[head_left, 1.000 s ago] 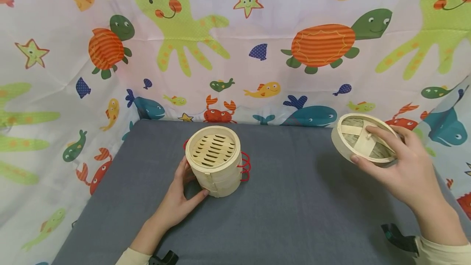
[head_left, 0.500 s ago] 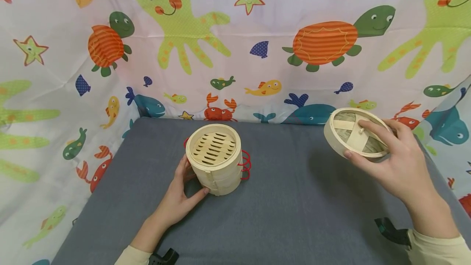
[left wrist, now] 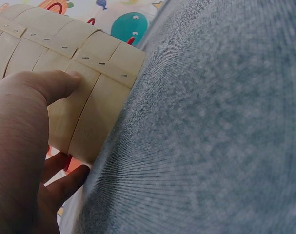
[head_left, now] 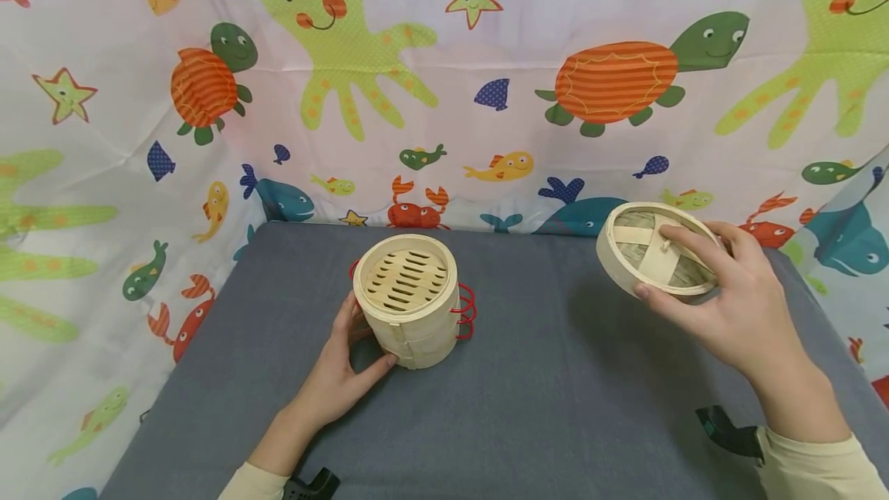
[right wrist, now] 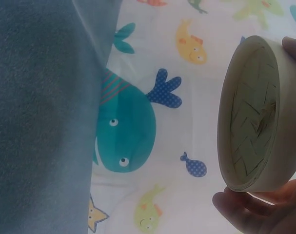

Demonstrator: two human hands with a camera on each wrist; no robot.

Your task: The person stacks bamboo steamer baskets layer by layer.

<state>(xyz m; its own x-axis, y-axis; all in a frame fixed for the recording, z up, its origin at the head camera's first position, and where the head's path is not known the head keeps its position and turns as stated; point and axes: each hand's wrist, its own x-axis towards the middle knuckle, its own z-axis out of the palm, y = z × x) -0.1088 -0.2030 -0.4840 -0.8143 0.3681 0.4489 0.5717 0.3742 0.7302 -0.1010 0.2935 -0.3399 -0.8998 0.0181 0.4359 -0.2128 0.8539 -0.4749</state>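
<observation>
A small bamboo steamer [head_left: 410,307] of stacked tiers stands upright on the grey cloth, its slatted top uncovered and red loops on its sides. The left hand [head_left: 336,380] grips it low down, thumb on the front wall and fingers round the left side. In the left wrist view the thumb presses the stapled bamboo wall [left wrist: 84,97]. Off to the right, the right hand [head_left: 736,299] holds the round bamboo lid [head_left: 658,249] by its rim, tilted and above the table. Its woven, hollow underside [right wrist: 252,117] shows in the right wrist view.
Grey cloth [head_left: 514,376] covers the table. A white curtain [head_left: 444,122] printed with sea animals hangs along the back and sides. Dark wrist mounts [head_left: 725,430] sit at both sleeves. The lid's shadow falls on the cloth below it.
The right hand has carried the lid left and slightly up, closer to the steamer. The left hand and the steamer stay in place.
</observation>
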